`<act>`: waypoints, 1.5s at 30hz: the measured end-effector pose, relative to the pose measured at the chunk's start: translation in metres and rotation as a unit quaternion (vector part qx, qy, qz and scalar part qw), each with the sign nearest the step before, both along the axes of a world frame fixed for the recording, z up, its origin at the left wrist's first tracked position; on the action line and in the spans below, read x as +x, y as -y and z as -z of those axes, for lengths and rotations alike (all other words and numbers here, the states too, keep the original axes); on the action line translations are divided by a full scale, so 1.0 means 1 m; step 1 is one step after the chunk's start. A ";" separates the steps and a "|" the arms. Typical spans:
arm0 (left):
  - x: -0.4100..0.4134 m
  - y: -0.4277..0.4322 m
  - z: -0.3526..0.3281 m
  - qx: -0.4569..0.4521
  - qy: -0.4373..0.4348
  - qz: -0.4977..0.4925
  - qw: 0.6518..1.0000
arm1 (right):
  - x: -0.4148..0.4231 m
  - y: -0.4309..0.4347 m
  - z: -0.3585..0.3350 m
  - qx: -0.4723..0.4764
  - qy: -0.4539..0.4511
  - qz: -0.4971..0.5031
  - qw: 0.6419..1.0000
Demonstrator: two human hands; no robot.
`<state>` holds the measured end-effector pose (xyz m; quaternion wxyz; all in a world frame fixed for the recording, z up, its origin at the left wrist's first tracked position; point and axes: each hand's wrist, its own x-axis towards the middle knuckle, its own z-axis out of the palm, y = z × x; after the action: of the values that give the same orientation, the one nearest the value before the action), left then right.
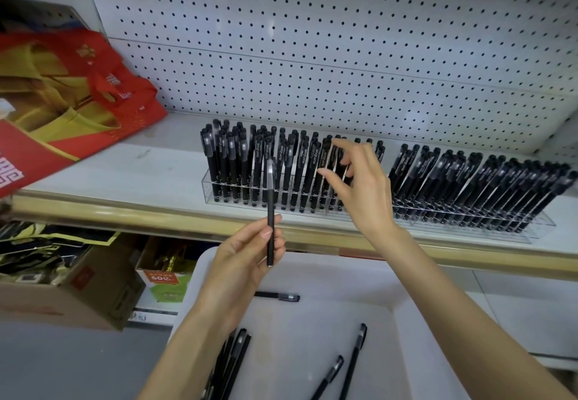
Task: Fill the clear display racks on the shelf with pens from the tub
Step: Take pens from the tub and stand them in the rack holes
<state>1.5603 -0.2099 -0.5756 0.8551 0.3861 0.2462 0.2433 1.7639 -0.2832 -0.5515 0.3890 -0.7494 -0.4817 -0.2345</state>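
head view, left fingers (265, 233) pinch a pen (270, 209), right fingers (336, 184) spread at pen-packed rack (209, 187), loose pens (355, 359) in tub (406, 313)

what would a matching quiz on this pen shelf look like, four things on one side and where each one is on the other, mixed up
Things:
1 red bag
2 single pen
3 white tub
4 cardboard box

Places:
a below the shelf, at the left
b held upright in the left hand
c lying on the shelf's left end
d nearest the person, with loose pens inside

Pairs: 1-c, 2-b, 3-d, 4-a
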 end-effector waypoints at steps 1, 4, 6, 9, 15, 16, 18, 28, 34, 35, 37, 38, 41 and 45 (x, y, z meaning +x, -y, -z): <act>0.000 0.001 -0.001 0.008 -0.001 0.002 1.000 | -0.002 0.003 -0.002 0.008 -0.034 -0.005 0.999; 0.004 0.005 -0.003 0.022 0.001 0.009 1.000 | -0.010 0.012 -0.011 0.033 -0.135 -0.047 0.989; 0.008 0.009 -0.004 0.028 0.005 0.017 0.999 | -0.019 0.017 -0.018 0.037 -0.207 -0.106 0.972; 0.014 0.015 -0.004 0.036 0.012 0.035 0.999 | -0.030 0.022 -0.025 0.022 -0.331 -0.191 0.924; 0.022 0.026 -0.004 0.078 0.013 0.076 0.994 | -0.038 0.030 -0.028 0.040 -0.449 -0.250 0.857; 0.023 0.026 -0.003 0.085 0.011 0.081 0.993 | -0.037 0.031 -0.028 0.046 -0.457 -0.249 0.853; 0.024 0.028 -0.004 0.093 0.009 0.092 0.991 | -0.036 0.033 -0.029 0.061 -0.469 -0.247 0.846; 0.042 0.036 -0.003 0.232 -0.027 0.051 0.971 | -0.033 0.038 -0.034 0.088 -0.435 -0.230 0.866; 0.056 0.028 0.004 0.347 -0.061 0.015 0.936 | -0.023 0.040 -0.036 0.064 -0.382 -0.210 0.898; 0.057 0.025 0.007 0.423 -0.087 0.000 0.902 | -0.021 0.040 -0.036 0.070 -0.368 -0.192 0.907; 0.056 0.014 0.012 0.621 -0.167 -0.036 0.765 | -0.014 0.041 -0.039 0.100 -0.341 -0.143 0.924; 0.055 0.007 0.014 0.702 -0.202 -0.055 0.681 | -0.009 0.041 -0.040 0.115 -0.320 -0.117 0.933; 0.055 -0.011 0.017 0.817 -0.249 -0.072 0.516 | 0.002 0.039 -0.043 0.114 -0.226 -0.062 0.965; 0.060 -0.020 0.020 0.849 -0.277 -0.050 0.447 | 0.011 0.033 -0.033 0.093 -0.158 -0.061 0.981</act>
<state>1.6205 -0.1899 -0.5958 -0.0256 0.9537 0.1598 0.2535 1.7744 -0.3165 -0.5183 0.5419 -0.7067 -0.4351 -0.1327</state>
